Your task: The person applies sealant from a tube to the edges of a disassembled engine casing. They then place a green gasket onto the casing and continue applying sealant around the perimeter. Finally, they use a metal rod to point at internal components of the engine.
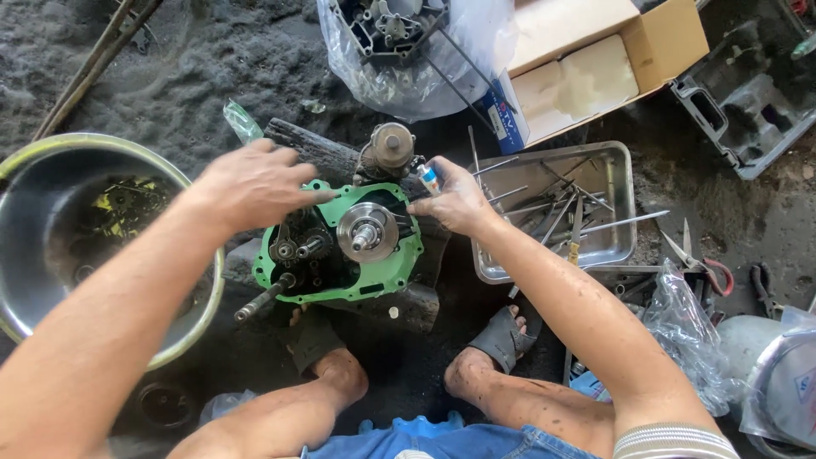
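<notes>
Engine case half (340, 242), green gasket (399, 274) around the rim, sits on dark wooden blocks (408, 302) on the dirt floor (212, 59), between the person's feet. Open face up: crank shaft (365, 234) in the middle, gear cluster (297, 248) to its left, a splined shaft (263, 297) sticking out at the lower left.

Left hand (251, 183): fingers spread, palm down, resting flat on the upper left edge of the case. Not gripping anything; reads as steadying. Right hand (455, 200): pinched shut on a small tube (430, 177) with a blue band, fingertips at the right edge of the gasket beside the crank. Can't tell whether the tube nozzle touches the rim.

Surroundings: steel basin (25, 161) with parts in it on the left, metal tray (616, 166) of long studs and rods just right of the right hand, cardboard box (663, 38) and a bagged engine part (391, 34) behind, scissors (701, 263) and pliers (761, 289) far right.

Judgement on doing this well:
- keep the left hand pressing the case down so it doesn't rock on the blocks
- work the tube along the gasket face in one continuous thin line, staying on the rim
- keep anything squeezed out away from the crank bearing and gears
- watch for grit; the floor is loose dirt and the face is open
- gasket looks seated evenly where visible; the far edge under the hands is hidden, worth a check
</notes>
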